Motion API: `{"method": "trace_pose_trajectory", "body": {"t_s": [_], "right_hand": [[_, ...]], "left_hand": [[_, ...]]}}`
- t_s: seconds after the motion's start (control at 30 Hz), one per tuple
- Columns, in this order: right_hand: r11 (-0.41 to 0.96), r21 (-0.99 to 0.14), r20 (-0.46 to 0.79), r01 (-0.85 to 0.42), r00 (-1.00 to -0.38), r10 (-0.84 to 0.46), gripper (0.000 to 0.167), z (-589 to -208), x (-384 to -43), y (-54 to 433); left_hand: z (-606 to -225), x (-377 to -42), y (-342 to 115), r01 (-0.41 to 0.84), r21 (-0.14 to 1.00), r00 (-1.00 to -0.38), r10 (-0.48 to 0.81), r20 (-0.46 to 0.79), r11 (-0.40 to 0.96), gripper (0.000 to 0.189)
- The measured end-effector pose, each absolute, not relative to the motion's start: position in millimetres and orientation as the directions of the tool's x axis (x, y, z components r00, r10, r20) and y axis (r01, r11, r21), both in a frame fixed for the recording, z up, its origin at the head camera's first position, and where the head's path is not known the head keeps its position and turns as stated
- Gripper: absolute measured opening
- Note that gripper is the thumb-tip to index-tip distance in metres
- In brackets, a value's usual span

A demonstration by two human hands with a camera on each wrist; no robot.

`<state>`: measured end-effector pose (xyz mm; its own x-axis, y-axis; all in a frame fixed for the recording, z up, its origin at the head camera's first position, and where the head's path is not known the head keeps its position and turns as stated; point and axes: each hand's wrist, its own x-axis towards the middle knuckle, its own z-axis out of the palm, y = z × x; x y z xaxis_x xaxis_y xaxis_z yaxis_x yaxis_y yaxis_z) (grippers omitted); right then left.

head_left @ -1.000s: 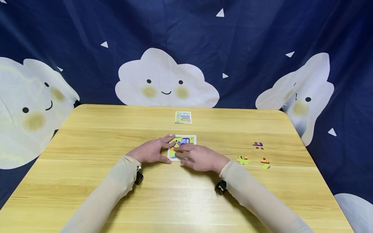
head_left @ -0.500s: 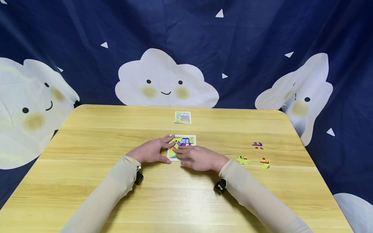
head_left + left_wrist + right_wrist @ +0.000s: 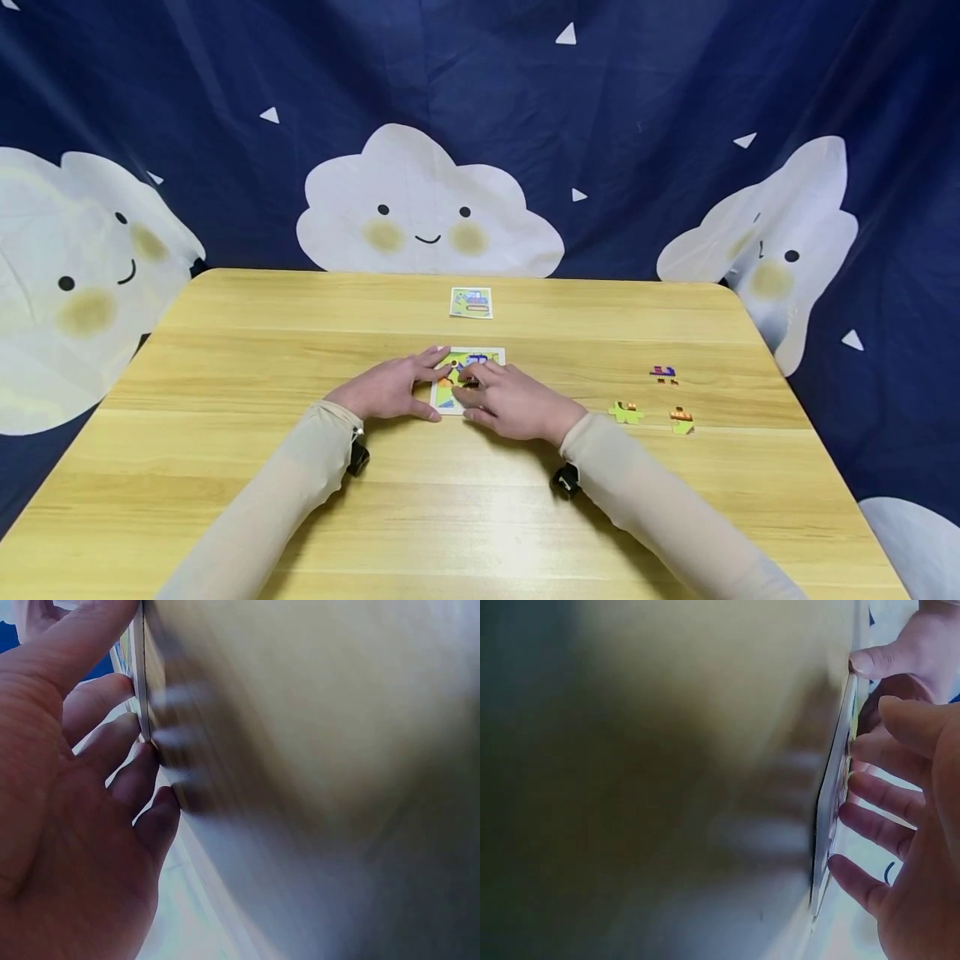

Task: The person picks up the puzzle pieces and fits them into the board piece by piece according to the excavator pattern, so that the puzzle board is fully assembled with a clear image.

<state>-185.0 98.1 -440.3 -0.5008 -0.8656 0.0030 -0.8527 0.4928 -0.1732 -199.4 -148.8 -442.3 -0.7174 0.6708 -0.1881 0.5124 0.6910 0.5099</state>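
A white-bordered jigsaw board (image 3: 491, 350) with a colourful vehicle picture lies flat at mid-table. My left hand (image 3: 384, 388) rests along its left side, fingers at the upper left and thumb at the lower left corner. In the left wrist view several fingertips of the left hand (image 3: 82, 817) meet the board's edge and the table. Over the board's right half, my right hand (image 3: 525, 404) touches the picture with its fingertips and covers part of it. In the right wrist view the right hand (image 3: 919, 847) has its fingers spread against the board's top and its thumb raised.
Three loose jigsaw pieces lie to the right: a purple-red piece (image 3: 663, 374), a green piece (image 3: 626, 412) and a green-orange piece (image 3: 682, 421). A small picture card (image 3: 471, 302) lies behind the board. A dark blue cloud-print curtain (image 3: 615, 108) hangs beyond the wooden table (image 3: 450, 517).
My right fingers have shifted slightly up and to the right over the board, with the index finger more bent. More of the picture's lower left shows. The left hand stays put.
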Motion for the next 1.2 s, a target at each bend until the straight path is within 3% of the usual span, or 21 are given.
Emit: {"method": "trace_pose_trajectory", "body": {"t_s": [0.2,0.7,0.97,1.2], "right_hand": [[0.522,-0.142,-0.04,-0.841,-0.522,-0.852,0.046,-440.2,-184.1,96.5],[0.527,-0.259,-0.034,-0.81,-0.538,-0.843,0.042,-439.8,-191.0,96.7],[0.557,-0.176,-0.041,-0.812,-0.559,-0.828,0.045,-442.7,-189.2,95.3],[0.526,-0.12,-0.035,-0.842,-0.526,-0.85,0.044,-442.4,-190.8,95.2]], "left_hand": [[-443.1,-199.4,-150.5,0.508,0.513,-0.723,0.667,-0.183,0.692,0.08],[-445.2,-200.7,-149.3,0.507,0.524,-0.717,0.672,-0.184,0.684,0.08],[-445.1,-201.0,-149.5,0.504,0.531,-0.717,0.673,-0.182,0.681,0.08],[-443.7,-201.1,-148.1,0.502,0.53,-0.717,0.671,-0.187,0.683,0.08]]}}
